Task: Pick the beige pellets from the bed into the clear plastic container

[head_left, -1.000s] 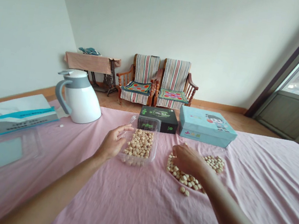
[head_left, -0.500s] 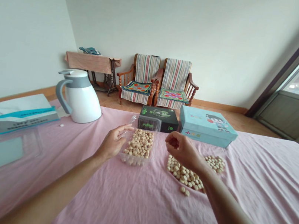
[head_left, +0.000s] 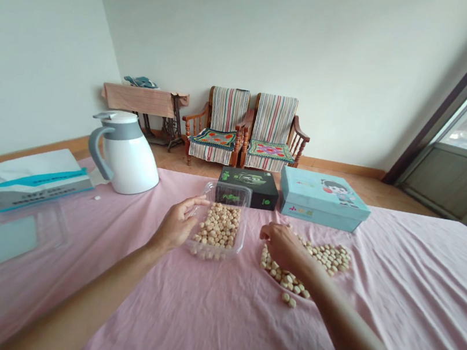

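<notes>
I see the right hand (head_left: 286, 246) lowered within reach of pieces (head_left: 335, 257) right of the tub (head_left: 243, 229), grip unclear. The left hand (head_left: 174, 226) spreads alongside it.

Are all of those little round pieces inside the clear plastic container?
No, many round pieces lie outside the clear plastic container, beside and beneath the right hand.

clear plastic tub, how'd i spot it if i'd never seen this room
On the pink fabric tablecloth, find the black rectangular cardboard box with green lettering near the far edge. Just nearer stands the open, rectangular, clear plastic tub, the left hand at its left side. Unlike that opaque box, it is see-through and holds many small, round, beige pieces.
</notes>
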`<state>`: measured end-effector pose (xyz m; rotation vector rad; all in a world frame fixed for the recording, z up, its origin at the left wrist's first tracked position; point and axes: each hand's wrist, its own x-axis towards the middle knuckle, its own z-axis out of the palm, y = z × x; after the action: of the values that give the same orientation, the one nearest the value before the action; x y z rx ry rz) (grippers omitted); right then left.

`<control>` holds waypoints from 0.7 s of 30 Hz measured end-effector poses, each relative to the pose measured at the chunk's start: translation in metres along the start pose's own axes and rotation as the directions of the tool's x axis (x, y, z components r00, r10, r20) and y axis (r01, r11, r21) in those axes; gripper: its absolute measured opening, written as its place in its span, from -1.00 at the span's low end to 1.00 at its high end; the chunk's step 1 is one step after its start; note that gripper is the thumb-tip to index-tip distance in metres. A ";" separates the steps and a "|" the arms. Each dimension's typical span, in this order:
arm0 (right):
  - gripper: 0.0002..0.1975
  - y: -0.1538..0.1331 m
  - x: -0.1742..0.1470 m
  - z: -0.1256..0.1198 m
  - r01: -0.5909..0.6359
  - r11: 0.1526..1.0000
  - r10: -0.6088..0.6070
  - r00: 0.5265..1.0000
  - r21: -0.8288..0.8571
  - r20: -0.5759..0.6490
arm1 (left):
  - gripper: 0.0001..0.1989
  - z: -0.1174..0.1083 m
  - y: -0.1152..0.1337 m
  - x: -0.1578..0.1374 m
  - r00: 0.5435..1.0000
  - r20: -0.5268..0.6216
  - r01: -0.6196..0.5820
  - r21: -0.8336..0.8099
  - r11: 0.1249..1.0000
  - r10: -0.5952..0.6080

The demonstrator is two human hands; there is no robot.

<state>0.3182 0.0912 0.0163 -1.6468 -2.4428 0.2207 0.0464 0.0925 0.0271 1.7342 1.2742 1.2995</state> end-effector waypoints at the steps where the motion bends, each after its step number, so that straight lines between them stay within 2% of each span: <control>1: -0.73 0.000 0.000 0.002 0.017 0.999 -0.016 0.999 -0.041 0.032 | -0.51 0.000 -0.001 0.000 1.000 -0.002 -0.001 -0.002 1.000 0.001; 7: -0.73 -0.004 -0.002 0.001 0.101 0.982 -0.084 0.990 -0.161 0.109 | -0.49 0.000 -0.002 0.001 1.000 0.003 -0.005 -0.008 1.000 0.005; 12: -0.72 -0.008 -0.002 0.001 0.104 0.973 -0.077 0.988 -0.208 0.130 | -0.49 0.001 0.002 0.000 1.000 0.004 0.009 0.001 1.000 -0.009; 17: -0.75 -0.006 -0.002 0.006 0.067 0.985 -0.055 0.995 -0.159 0.078 | -0.51 0.001 0.003 -0.001 1.000 0.003 0.017 -0.014 1.000 -0.017; 21: -0.75 0.003 0.002 0.004 0.025 0.999 -0.025 1.000 -0.024 -0.019 | -0.50 0.001 0.002 -0.001 0.999 0.013 0.030 -0.030 0.999 -0.030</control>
<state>0.3192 0.0940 0.0120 -1.6193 -2.4602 0.1719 0.0474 0.0910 0.0278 1.6935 1.2631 1.2828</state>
